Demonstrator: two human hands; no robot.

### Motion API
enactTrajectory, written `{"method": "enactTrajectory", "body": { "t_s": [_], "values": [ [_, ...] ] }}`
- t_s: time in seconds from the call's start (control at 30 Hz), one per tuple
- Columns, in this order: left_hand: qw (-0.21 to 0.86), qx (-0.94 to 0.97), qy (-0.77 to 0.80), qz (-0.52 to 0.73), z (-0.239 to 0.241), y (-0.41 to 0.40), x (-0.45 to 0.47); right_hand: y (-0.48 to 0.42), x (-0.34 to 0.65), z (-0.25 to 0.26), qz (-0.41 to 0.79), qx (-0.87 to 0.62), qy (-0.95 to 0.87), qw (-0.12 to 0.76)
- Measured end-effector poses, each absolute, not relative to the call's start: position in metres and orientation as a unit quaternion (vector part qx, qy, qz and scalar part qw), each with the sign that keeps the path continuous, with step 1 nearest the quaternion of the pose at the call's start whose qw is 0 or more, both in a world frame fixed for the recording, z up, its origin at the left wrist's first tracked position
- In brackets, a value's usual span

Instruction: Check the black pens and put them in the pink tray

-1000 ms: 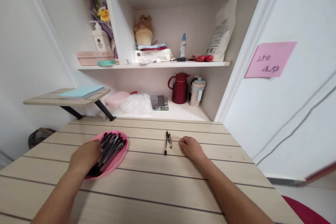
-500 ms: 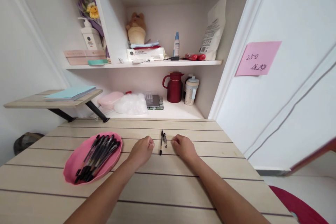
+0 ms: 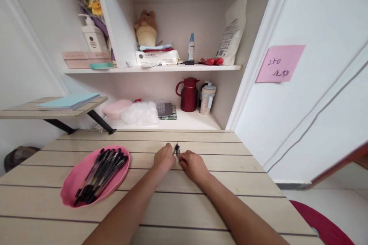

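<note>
My left hand (image 3: 164, 157) is closed round a black pen (image 3: 175, 149), whose front end points up and away from me past the fingers. Most of the pen's barrel is hidden by that hand. Close on its right, my right hand (image 3: 193, 164) has its fingertips pinched together at a small black pen cap (image 3: 178, 151) with a clip. The cap stands just beside the pen's tip; whether the two touch, I cannot tell. To the left, a pink scalloped tray (image 3: 66, 191) holds several black pens (image 3: 100, 174) lying side by side.
The wooden desk (image 3: 184, 206) has dark lines across it. A small raised shelf (image 3: 71, 111) bears blue paper (image 3: 69, 100) at the left. Behind the desk stand a red jug (image 3: 189, 95), a cup (image 3: 207, 99) and a clear plastic bag (image 3: 140, 113).
Both hands have come closer together over the desk. The left hand has taken hold of the pen that lay between them, and the right fingers have reached the cap.
</note>
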State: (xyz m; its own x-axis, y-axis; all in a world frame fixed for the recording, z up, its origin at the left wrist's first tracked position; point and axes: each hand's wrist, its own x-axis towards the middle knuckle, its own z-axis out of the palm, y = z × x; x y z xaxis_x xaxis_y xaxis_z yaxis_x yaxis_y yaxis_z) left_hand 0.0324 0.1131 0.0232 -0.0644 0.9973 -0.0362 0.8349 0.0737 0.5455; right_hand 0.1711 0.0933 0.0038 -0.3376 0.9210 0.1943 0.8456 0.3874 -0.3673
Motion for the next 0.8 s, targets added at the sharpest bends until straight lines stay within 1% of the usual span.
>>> {"method": "enactTrajectory", "body": {
  "t_s": [0.13,0.23,0.3,0.4,0.47,0.53,0.63,0.8],
  "values": [
    [0.279,0.619,0.686,0.263,0.027,0.107,0.018,0.093,0.172,0.007,0.099,-0.549,-0.806,0.197],
    [0.367,0.591,0.644,0.318,0.03,0.096,0.01,0.099,0.177,0.013,0.151,-0.55,-0.777,0.266],
    [0.416,0.578,0.612,0.345,0.029,0.086,0.009,0.106,0.183,0.016,0.244,-0.548,-0.725,0.339],
    [0.504,0.547,0.557,0.37,0.024,0.069,0.01,0.114,0.191,0.018,0.426,-0.523,-0.603,0.427],
    [0.573,0.513,0.51,0.386,0.02,0.06,0.011,0.117,0.195,0.019,0.518,-0.493,-0.526,0.46],
    [0.616,0.486,0.474,0.399,0.017,0.055,0.013,0.116,0.197,0.021,0.572,-0.46,-0.477,0.483],
    [0.63,0.471,0.471,0.401,0.015,0.053,0.013,0.114,0.198,0.027,0.607,-0.422,-0.447,0.503],
    [0.635,0.464,0.479,0.391,0.016,0.054,0.014,0.111,0.198,0.036,0.581,-0.415,-0.462,0.526]
  ]
}}
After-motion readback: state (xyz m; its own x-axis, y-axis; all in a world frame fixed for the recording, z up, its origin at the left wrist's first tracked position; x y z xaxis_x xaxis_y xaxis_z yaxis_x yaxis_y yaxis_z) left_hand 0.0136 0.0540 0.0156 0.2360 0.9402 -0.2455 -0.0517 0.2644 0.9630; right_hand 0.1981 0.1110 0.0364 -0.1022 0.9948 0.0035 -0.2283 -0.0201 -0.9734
